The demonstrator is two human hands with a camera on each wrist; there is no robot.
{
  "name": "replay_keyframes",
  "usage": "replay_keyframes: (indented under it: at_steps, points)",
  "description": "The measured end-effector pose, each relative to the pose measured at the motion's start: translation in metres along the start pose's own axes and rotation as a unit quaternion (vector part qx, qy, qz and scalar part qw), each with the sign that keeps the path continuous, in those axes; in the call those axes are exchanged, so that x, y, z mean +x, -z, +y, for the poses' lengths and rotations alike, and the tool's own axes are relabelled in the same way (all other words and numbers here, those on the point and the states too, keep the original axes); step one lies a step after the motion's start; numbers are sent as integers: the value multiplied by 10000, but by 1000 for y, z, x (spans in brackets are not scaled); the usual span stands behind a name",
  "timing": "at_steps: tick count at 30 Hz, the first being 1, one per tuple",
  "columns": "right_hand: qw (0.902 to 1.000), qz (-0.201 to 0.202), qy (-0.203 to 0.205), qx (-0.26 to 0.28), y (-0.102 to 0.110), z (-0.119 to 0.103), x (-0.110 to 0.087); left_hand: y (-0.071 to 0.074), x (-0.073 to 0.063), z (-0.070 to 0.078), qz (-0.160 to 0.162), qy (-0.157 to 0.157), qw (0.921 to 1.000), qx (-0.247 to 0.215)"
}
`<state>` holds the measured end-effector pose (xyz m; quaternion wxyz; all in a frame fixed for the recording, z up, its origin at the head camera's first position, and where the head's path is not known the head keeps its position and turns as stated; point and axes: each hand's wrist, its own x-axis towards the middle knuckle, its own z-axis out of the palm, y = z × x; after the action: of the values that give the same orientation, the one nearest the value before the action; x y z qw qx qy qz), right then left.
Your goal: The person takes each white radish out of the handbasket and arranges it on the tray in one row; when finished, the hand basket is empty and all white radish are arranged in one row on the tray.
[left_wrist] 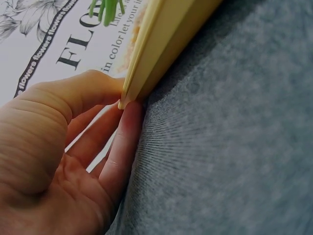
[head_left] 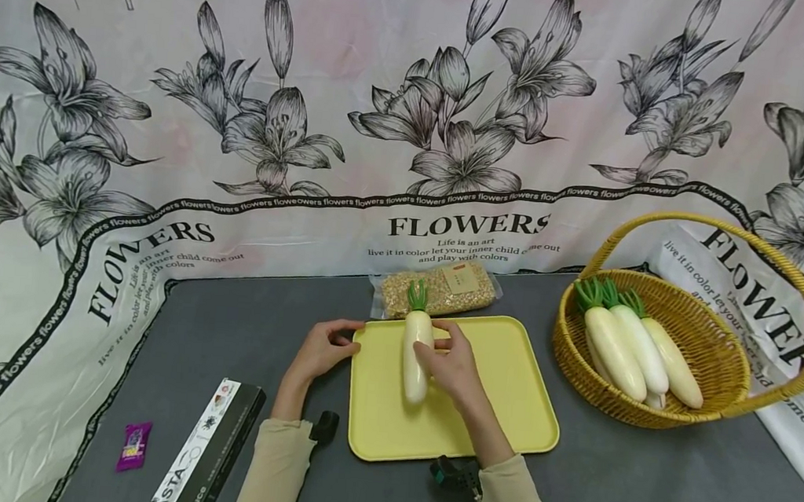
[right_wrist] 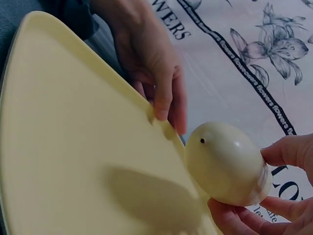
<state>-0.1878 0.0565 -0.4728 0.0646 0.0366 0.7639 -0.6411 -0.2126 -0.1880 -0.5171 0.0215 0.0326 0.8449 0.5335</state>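
Observation:
A yellow tray (head_left: 497, 392) lies on the grey tabletop. At its far left corner my left hand (head_left: 321, 349) pinches the rim; the left wrist view shows the thumb on one face of the tray edge (left_wrist: 164, 46) and a finger on the other. My right hand (head_left: 457, 364) grips a white radish (head_left: 416, 366) with green leaf stubs, over the left half of the tray. Its rounded end (right_wrist: 222, 164) faces the camera in the right wrist view, held between thumb and fingers. The radish casts a shadow on the tray and appears raised off it.
A woven basket (head_left: 727, 351) with a tall handle stands at right, holding several white radishes (head_left: 617, 355). Behind the tray lies a clear bag of yellowish grains (head_left: 399, 290). A black-and-white pasta box (head_left: 205, 456) and a small purple packet (head_left: 134, 447) are at left.

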Motion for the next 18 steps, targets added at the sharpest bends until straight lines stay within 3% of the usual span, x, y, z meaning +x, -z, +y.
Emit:
replay_keyframes:
  at_steps: [11,18]
  points:
    - [9987,-350,-147,-344,-15,4,-6,3,2,-1,-264,-31,9996,55]
    - [9963,-528,115,-667,-25,6,-11,5,2,-3,-359,-137,9992,-54]
